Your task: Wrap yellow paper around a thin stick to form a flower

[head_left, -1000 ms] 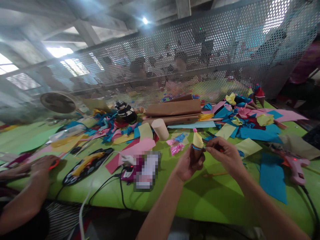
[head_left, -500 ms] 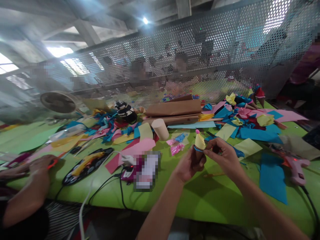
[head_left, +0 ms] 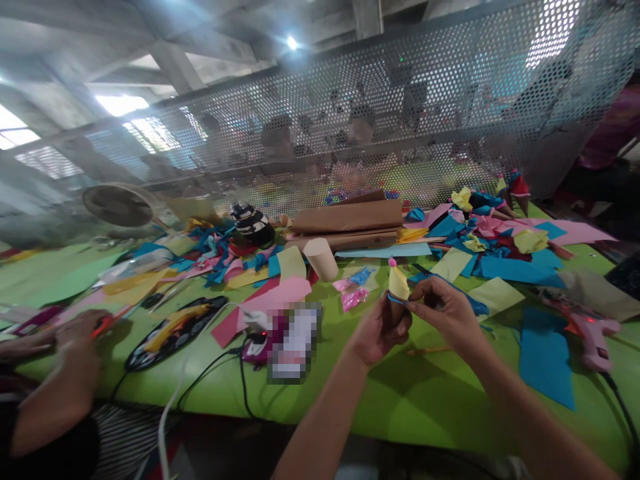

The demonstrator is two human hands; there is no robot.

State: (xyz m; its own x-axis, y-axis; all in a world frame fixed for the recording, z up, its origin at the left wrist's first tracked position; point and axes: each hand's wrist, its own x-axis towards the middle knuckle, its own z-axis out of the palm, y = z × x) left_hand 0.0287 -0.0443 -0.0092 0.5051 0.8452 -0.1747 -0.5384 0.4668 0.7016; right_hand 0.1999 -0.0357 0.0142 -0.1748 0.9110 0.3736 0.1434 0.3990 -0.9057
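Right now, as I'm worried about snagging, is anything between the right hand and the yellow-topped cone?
Nothing visible: the right hand is right at the blue strip on the cone, which the left hand grips. The small plastic packets lie on the cone's other side, out of that path.

Your left forearm [head_left: 324,405] slants up from the bottom centre of the frame, your right forearm [head_left: 525,393] from the lower right. Your left hand [head_left: 376,331] curls, fingers [head_left: 403,323] bent; your right hand [head_left: 445,303] is just beside it, fingertips [head_left: 413,307] pinched.
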